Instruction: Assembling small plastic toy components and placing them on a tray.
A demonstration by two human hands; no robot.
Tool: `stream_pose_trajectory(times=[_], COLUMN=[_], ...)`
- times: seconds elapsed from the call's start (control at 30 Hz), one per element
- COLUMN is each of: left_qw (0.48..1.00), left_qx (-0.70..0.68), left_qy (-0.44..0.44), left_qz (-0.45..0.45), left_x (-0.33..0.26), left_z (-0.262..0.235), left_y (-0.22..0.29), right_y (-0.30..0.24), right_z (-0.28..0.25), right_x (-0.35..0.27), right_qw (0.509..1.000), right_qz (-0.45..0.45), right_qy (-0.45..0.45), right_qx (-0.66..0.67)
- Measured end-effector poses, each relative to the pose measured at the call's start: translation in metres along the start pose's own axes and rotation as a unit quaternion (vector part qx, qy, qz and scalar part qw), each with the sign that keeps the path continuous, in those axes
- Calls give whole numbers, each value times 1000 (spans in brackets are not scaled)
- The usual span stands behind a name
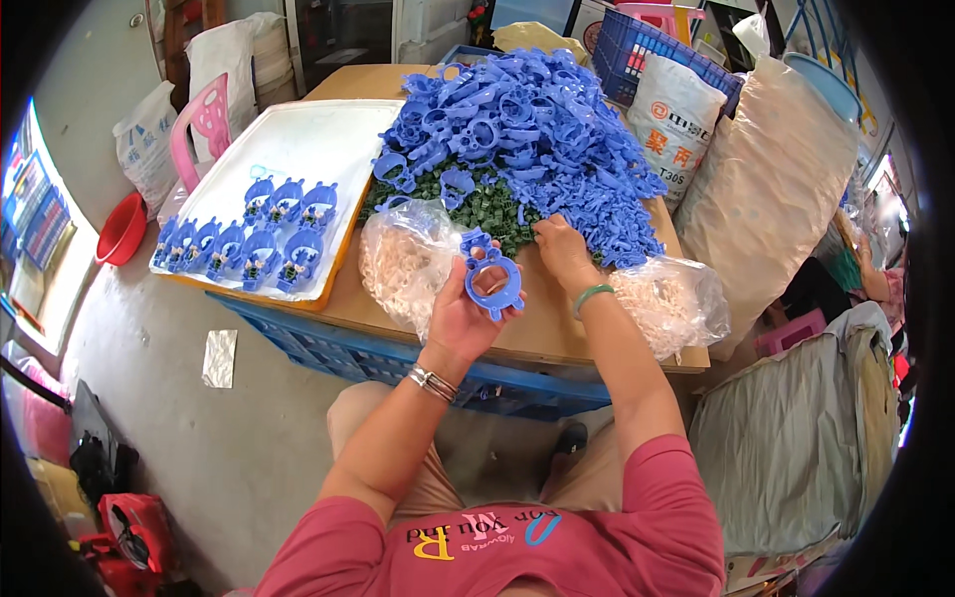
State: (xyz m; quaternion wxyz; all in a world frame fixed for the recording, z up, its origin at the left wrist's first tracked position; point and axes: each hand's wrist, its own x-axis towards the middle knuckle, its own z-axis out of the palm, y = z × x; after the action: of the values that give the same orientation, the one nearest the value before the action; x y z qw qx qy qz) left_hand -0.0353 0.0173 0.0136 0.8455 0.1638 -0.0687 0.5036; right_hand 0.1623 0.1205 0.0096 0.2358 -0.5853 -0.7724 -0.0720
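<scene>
At centre frame, our left hand (460, 316) grasped a blue ring-shaped plastic frame (490, 276) upright between thumb and fingers. Our right hand (563, 249) reached into the small dark green plastic pieces (487, 207) below the heap of blue plastic frames (527, 129), fingertips pinching; whether they held one, we could not tell. We judged this the fitting step: next, a green piece needs seating. Finished frames (254, 234) lay on the white tray (298, 139), upper left.

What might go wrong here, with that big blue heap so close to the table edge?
The heap of blue parts reaches the table's right edge, so pieces may slide off. The right hand digging in the green pieces could scatter them. The left hand holds its blue part only loosely; it might drop.
</scene>
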Motion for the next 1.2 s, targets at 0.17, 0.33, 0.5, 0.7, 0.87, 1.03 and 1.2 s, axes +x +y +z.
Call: stream_pose_trajectory(times=[0.17,0.33,0.5,0.7,0.87,1.03,1.2], left_qw=[1000,996,996,994,965,970,932], left_qx=[18,66,83,103,259,168,186], left_qy=[10,49,11,3,20,21,132], left_qz=[-14,-18,-8,-32,-36,-175,-282], left_x=[1,0,0,1,2,2,3], left_z=[-2,8,6,18,4,14,5], left_y=[-7,-24,-45,-73,-62,-34,-32], right_y=[6,-32,-47,-50,-45,-38,-45], right_z=[-15,-84,-106,-102,-110,-120,-112], right_x=[-17,-70,-107,-114,-111,-105,-109], right_qw=[966,763,748,838,853,913,922], right_qz=[68,216,103,63,28,-155,-193], right_qy=[65,26,45,9,9,9,-29], right_qx=[239,609,654,542,521,378,335])
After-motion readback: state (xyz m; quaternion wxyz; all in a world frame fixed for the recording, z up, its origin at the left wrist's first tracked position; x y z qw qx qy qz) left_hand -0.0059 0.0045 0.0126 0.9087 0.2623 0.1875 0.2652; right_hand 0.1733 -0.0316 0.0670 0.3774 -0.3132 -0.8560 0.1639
